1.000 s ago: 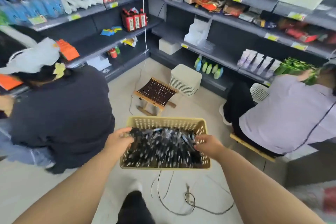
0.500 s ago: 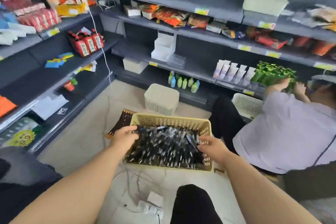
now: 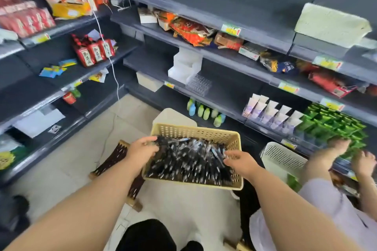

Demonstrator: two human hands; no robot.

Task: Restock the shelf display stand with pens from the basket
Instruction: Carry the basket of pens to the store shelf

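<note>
I carry a tan perforated basket [image 3: 195,133] in front of me, full of black pens [image 3: 189,162]. My left hand [image 3: 141,152] grips its left rim and my right hand [image 3: 240,162] grips its right rim, fingers over the pens. A white tiered display stand [image 3: 184,65] sits on the middle shelf ahead, with a clear perforated holder [image 3: 200,84] beside it. Both look unfilled from here.
A person in a lilac shirt [image 3: 334,208] crouches at the right, hands on green packs [image 3: 334,126]. A white basket [image 3: 283,159] sits by them. A woven folding stool [image 3: 116,159] and an upturned cream bin [image 3: 173,115] stand on the floor. Cables [image 3: 106,32] hang at the corner.
My view has swung right and moved closer to the corner shelves. The basket stays in both hands. The person in the dark top at the left has dropped out of view.
</note>
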